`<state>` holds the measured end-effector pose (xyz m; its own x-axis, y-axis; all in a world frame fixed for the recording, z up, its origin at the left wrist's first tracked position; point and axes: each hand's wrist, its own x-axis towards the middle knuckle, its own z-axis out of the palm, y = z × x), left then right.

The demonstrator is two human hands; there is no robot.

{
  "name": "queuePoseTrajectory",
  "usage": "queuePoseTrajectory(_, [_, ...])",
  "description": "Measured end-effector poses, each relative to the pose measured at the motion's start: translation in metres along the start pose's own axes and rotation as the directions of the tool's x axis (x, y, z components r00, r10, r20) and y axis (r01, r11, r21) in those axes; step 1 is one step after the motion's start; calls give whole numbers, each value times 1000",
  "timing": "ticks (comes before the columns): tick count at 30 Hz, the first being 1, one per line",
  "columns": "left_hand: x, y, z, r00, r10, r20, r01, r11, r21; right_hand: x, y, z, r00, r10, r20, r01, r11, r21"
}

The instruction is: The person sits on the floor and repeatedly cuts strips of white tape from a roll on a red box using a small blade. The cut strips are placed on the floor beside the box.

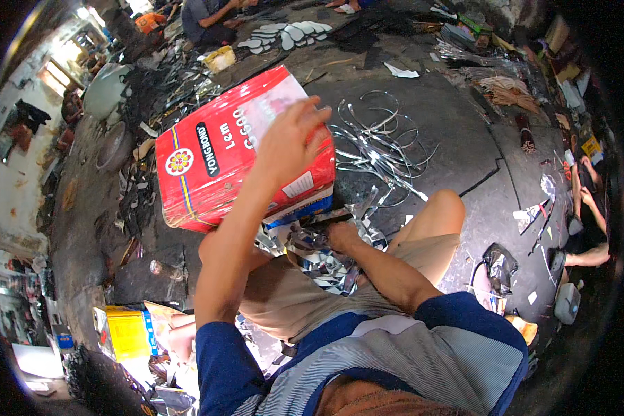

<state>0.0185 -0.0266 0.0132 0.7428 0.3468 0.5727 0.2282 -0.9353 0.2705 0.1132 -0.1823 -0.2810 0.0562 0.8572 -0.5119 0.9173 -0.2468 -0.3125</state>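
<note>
A large red rectangular tin can (215, 163) with a white panel is tilted up in front of my knees. My left hand (292, 135) lies flat on its top right side and steadies it. My right hand (341, 234) is closed at the can's lower right corner, apparently around a dark tool whose shape I cannot make out. Shiny metal offcuts (319, 260) lie in my lap under that hand.
Curled metal strips (381, 142) litter the dark floor beyond the can. A yellow tin (123, 333) stands at lower left. A person sits at the top (208, 17) near white cut pieces (288, 33); another person's arms (589, 208) are at the right.
</note>
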Motion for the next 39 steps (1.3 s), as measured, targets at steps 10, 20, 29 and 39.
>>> queuePoseTrajectory(10, [-132, 81, 29, 907, -375, 192, 420, 779, -466, -136, -28, -162, 749, -487, -449, 618, 759, 207])
queuePoseTrajectory(20, [-134, 119, 13, 840, -536, -83, 410, 727, -550, -191, -38, -299, 597, 6, -802, 735, 397, 550])
queuePoseTrajectory(29, [-178, 120, 32, 796, -346, 498, 395, 919, 6, -213, -42, -323, 679, -195, -707, 686, 512, 517])
queuePoseTrajectory(39, [-125, 138, -6, 820, -558, 128, 212, 89, -973, -210, -109, -351, 541, -404, -738, 788, 550, 276])
